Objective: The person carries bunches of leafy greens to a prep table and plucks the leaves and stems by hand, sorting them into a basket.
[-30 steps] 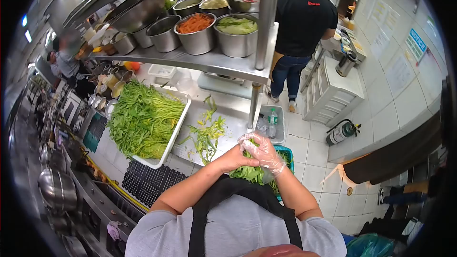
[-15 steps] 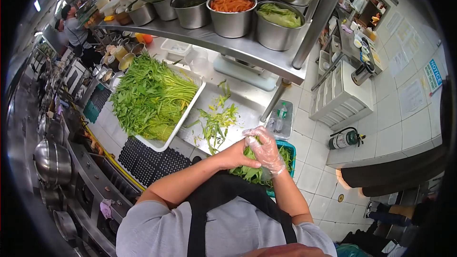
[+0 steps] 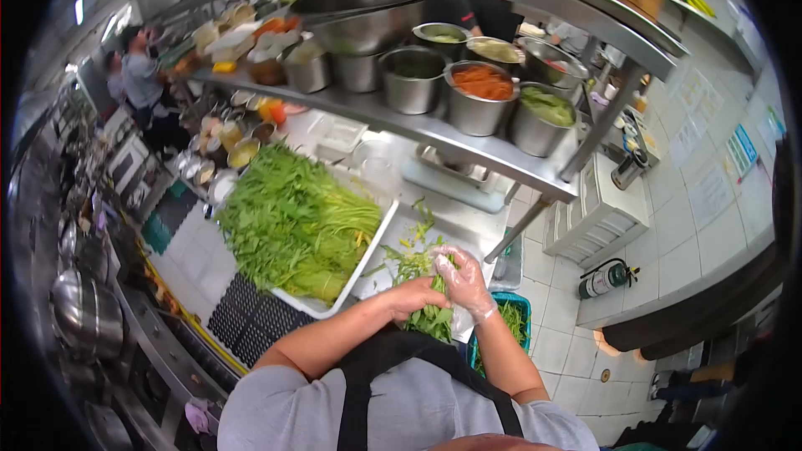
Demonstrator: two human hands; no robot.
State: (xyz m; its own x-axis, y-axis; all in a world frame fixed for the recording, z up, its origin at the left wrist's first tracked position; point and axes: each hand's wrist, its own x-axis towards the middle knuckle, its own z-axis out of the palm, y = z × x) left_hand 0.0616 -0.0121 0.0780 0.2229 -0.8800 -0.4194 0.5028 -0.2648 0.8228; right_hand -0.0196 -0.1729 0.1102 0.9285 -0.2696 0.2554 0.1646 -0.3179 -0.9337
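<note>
My bare left hand (image 3: pixel 415 296) is closed around a bunch of leafy greens (image 3: pixel 431 320) just in front of my apron. My right hand (image 3: pixel 463 279), in a clear plastic glove, grips the upper part of the same bunch, close against the left. Beyond the hands, loose leaves and stems (image 3: pixel 409 260) lie on a metal tray (image 3: pixel 386 278). To the left, a white basket (image 3: pixel 380 238) holds a large heap of long-stemmed greens (image 3: pixel 292 217). A teal basket (image 3: pixel 526 311) with cut greens stands beside my right forearm.
A steel shelf (image 3: pixel 401 121) crosses ahead, carrying metal pots of shredded orange (image 3: pixel 482 82) and green vegetables. White drawers (image 3: pixel 597 209) and a fire extinguisher (image 3: pixel 603 279) stand at right. Stoves line the left. Other people (image 3: pixel 144 75) are at the far left and behind the shelf.
The view has shifted, so the shelf and baskets sit differently in the frame. Both hands still hold greens and now appear nearer the loose leaves; more of the bunch shows below them.
</note>
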